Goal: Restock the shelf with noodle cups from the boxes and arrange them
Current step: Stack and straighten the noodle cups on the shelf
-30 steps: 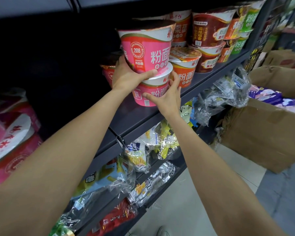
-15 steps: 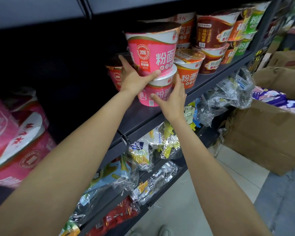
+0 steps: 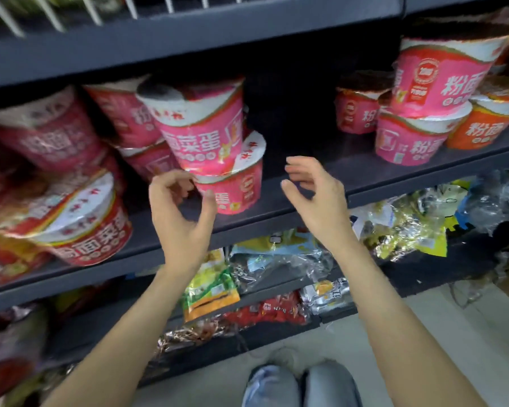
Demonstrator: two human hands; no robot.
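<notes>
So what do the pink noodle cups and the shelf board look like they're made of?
Pink noodle cups: probably paper or thin plastic under glossy printed wrap; highlights glint on the sides. Shelf board: looks like painted metal, dark grey, smooth and matte with a thin folded front edge.

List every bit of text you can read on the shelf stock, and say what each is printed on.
"粉面" on the top pink cup of the right stack.
"粉面" on the bottom pink cup of the right stack.
"粉面" on the orange cup.
"面菜蛋" on the tilted pink cup above the left hand.
Small print, seals and snack bag labels: too blurred.
</notes>
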